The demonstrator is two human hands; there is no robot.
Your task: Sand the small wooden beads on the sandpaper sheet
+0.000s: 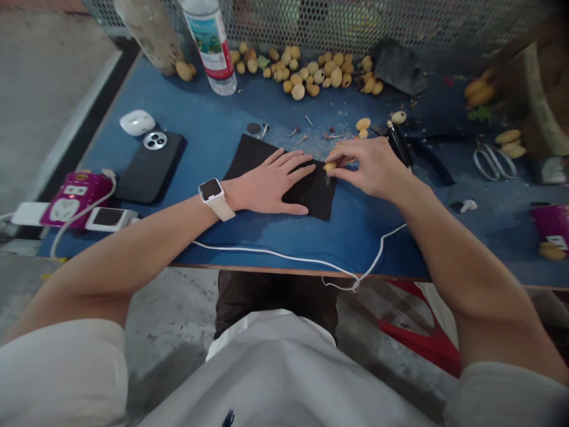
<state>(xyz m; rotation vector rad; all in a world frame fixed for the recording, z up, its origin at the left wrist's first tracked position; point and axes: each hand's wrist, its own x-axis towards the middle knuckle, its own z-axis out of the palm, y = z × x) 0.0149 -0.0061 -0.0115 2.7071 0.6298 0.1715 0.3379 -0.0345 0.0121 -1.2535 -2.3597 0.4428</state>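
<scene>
A black sheet lies at an angle on the blue table. My left hand rests flat on it, palm down with the fingers spread, and a watch is on that wrist. Beside the sheet's right edge, my right hand pinches a small yellowish gourd between thumb and fingers. Behind my hands lie several small rotary bits and a dark round disc. A black pen-like tool is just beyond my right hand.
Many small gourds and a water bottle line the back. At left are a phone, a white case and a purple power strip. Pliers and scissors lie right. A white cable runs along the front.
</scene>
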